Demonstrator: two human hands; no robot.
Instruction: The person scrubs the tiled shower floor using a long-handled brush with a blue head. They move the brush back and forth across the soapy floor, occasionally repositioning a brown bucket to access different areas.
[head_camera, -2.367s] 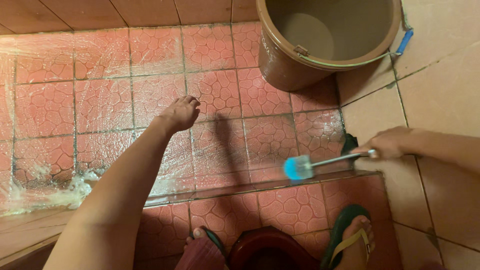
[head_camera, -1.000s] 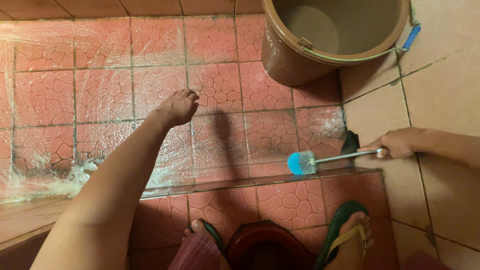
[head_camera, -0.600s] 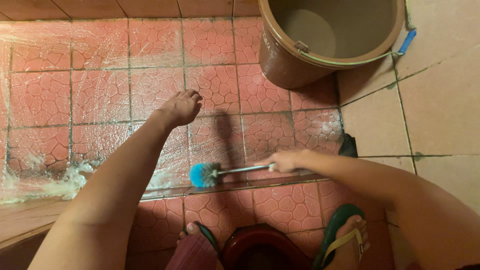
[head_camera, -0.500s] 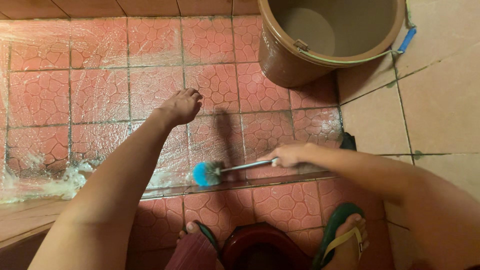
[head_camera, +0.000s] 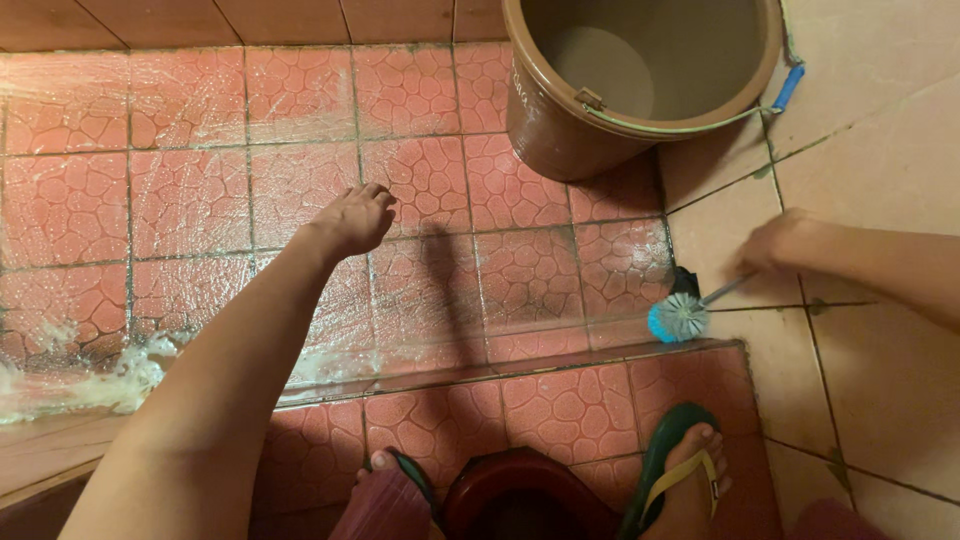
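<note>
My left hand (head_camera: 355, 218) rests flat on the wet red tiled floor (head_camera: 190, 190), fingers spread, holding nothing. My right hand (head_camera: 782, 243) is at the right, by the pale wall tiles, gripping the thin handle of a round blue-bristled brush (head_camera: 678, 317). The brush head sits low at the floor's right corner, just above the raised tiled step (head_camera: 560, 400). The hand looks blurred.
A brown plastic bucket (head_camera: 560, 130) with a wire handle and blue grip stands at the top right. White soapy foam (head_camera: 90, 375) lies along the step's left side. My feet in green flip-flops (head_camera: 680, 480) and a dark red bowl (head_camera: 525, 500) are at the bottom.
My right hand swept the brush from the middle of the floor back to the right corner by the wall. My left hand has stayed planted on the tiles.
</note>
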